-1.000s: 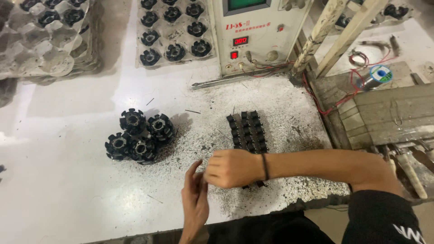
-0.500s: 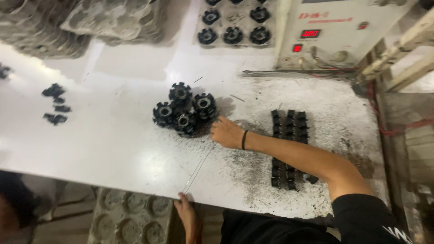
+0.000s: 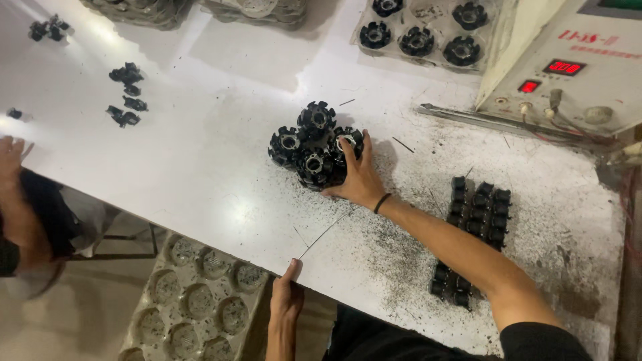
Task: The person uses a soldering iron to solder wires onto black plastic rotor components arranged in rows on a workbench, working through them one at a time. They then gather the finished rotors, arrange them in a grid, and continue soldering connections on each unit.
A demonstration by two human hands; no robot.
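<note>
The person's right hand reaches out across the white worktable and lies against the near right side of a cluster of black round parts. The fingers are spread and curled loosely round the rightmost part, touching it, not lifting it. The cluster is four toothed rings, each with a pale hole in the middle; they stand flat on the table with their holes facing upward. Three sit in a near row running left to right, and one sits behind them on the far side. Being round, none has a clear long axis.

The left hand rests at the near edge of the table, thumb up on the rim, fingers hidden below the edge, so I cannot tell whether it closes on anything. A thin wire lies slanted on the table between the two hands.

Right of the forearm a block of small black pieces runs from far to near, partly hidden by the arm. Black grit dusts the table there. A grey control box with red displays stands far right. A tray of more black rings lies at the far side. Another person's hand shows at the left edge.
</note>
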